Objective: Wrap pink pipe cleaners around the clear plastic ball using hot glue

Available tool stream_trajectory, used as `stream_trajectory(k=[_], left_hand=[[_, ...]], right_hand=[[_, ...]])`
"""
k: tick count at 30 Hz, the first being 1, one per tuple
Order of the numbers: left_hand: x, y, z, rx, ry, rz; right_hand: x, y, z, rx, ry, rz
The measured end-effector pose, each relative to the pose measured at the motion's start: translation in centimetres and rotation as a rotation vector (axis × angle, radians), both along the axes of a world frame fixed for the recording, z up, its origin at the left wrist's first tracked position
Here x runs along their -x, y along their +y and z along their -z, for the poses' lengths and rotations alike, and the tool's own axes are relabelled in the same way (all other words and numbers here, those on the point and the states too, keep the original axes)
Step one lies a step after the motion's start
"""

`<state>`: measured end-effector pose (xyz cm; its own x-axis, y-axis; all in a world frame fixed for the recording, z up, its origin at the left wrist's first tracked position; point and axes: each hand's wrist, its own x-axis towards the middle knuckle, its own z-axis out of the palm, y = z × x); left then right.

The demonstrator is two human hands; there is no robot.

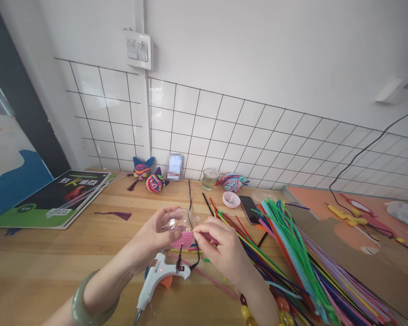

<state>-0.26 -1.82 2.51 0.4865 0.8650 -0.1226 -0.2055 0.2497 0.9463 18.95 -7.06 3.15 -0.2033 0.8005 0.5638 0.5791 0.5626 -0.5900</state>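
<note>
My left hand [155, 236] is wrapped round a clear plastic ball [181, 216] above the wooden table. A pink pipe cleaner coil [184, 240] covers the lower part of the ball. Thumb and fingers of my right hand [221, 242] pinch a pink pipe cleaner at the coil's right edge; most of that strand is hidden by the hand. Below both hands lies a white glue gun [160, 275] with a small red light lit, its nozzle toward the front edge. A dark tassel [179, 259] hangs under the ball.
Bundles of colourful pipe cleaners [294, 253] spread to the right. Behind them are a phone [250, 209], a pink bowl [231, 199] and a glass jar [210, 179]. Wrapped fish-like balls [155, 182] stand by the wall. A purple tassel [117, 215] and magazine [59, 197] lie left.
</note>
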Motion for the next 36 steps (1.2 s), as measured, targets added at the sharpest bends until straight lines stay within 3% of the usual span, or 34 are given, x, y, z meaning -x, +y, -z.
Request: stream_trajectory(k=[36], left_hand=[[-0.11, -0.16, 0.05, -0.006, 0.005, -0.007]], right_hand=[[-0.04, -0.03, -0.09, -0.002, -0.003, -0.006]])
